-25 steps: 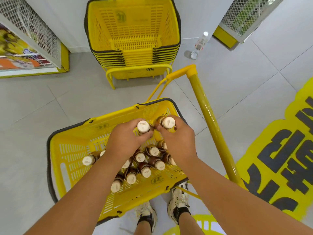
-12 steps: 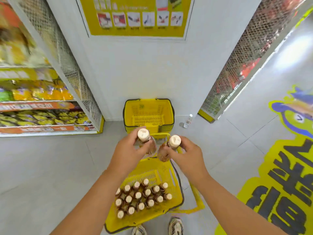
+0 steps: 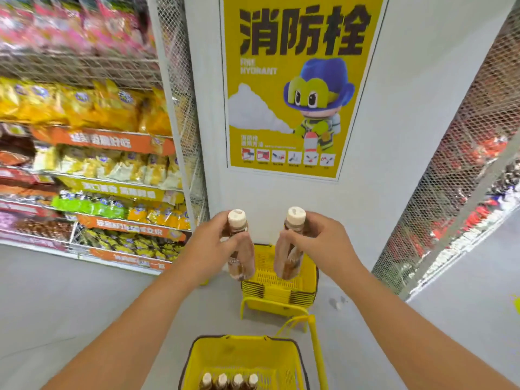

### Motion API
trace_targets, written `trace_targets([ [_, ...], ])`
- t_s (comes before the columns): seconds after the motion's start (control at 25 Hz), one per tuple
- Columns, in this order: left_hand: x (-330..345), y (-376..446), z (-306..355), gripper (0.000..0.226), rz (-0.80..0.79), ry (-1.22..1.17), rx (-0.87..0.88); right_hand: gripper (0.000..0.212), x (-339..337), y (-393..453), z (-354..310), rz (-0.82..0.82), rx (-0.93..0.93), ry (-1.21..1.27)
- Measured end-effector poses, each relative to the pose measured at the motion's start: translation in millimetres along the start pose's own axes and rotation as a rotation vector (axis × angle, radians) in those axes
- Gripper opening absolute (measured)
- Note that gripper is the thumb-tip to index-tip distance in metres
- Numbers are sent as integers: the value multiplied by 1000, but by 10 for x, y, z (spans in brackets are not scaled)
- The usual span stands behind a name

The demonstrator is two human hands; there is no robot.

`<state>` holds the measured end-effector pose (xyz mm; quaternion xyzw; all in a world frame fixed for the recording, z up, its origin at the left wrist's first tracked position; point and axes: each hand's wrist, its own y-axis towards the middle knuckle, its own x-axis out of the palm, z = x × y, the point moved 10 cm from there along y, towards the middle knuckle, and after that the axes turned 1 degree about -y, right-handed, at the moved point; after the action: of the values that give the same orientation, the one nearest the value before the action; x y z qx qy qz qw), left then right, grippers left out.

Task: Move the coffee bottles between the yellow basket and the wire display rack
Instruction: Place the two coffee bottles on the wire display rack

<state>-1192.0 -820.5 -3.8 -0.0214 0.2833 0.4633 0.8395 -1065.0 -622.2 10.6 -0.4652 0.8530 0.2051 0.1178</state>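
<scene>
Coffee bottles, brown plastic with cream caps: left hand (image 3: pixel 209 246) grips one (image 3: pixel 237 246), right hand (image 3: pixel 323 243) another (image 3: pixel 289 249), fingers closed, carried above yellow plastic basket (image 3: pixel 197 358) at 6 o'clock. Next, I judge: turn toward a wire display rack (image 3: pixel 180 114) at 10 o'clock.

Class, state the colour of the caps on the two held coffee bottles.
Cream-white caps, on brown coffee bottles; only the head view shows them.

Yellow poster (image 3: pixel 304 85) on white pillar (image 3: pixel 408 136) read "消防栓", below it "FIRE HYDRANT"; shelf strips left of pillar illegible.
</scene>
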Motion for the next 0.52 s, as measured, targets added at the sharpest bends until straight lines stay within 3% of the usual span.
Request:
trace_targets([
  [0.28,-871,-349,579,16,181,0,-75,19,-22,227,-861,-187,-131,62],
  [0.52,-1634,-1107,761,19,424,69,-181,17,547,132,-1516,-420,-260,92],
])
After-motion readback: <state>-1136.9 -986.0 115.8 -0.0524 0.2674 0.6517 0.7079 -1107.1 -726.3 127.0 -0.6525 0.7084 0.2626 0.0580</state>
